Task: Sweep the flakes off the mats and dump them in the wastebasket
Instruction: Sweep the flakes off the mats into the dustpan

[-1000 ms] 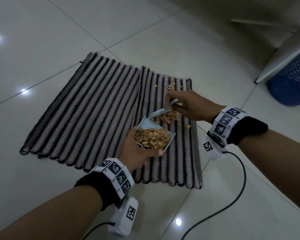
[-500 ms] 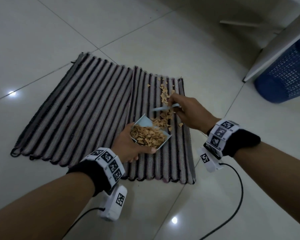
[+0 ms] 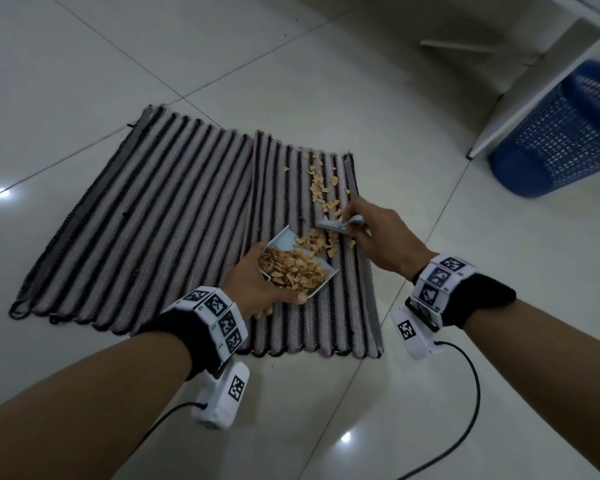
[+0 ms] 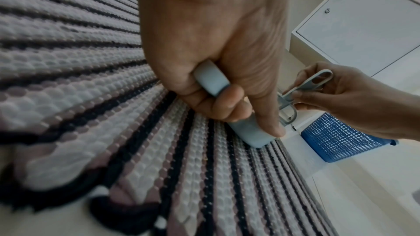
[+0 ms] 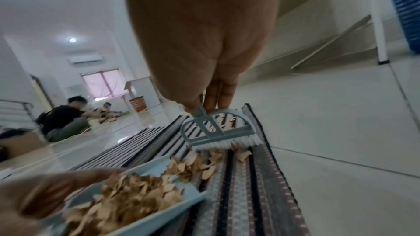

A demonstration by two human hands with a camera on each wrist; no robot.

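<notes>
Head view: your left hand point(image 3: 257, 285) grips the dustpan point(image 3: 284, 242), heaped with flakes point(image 3: 293, 270), on the right mat point(image 3: 312, 271). Just beyond, your right hand point(image 3: 383, 233) pinches the brush point(image 3: 333, 226) behind a loose flake pile at the pan's lip. Farther right stands the blue wastebasket point(image 3: 565, 133).

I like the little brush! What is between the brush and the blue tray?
A small heap of tan flakes lies on the striped mat, between the brush bristles and the open edge of the dustpan. The right wrist view shows it best.
</notes>
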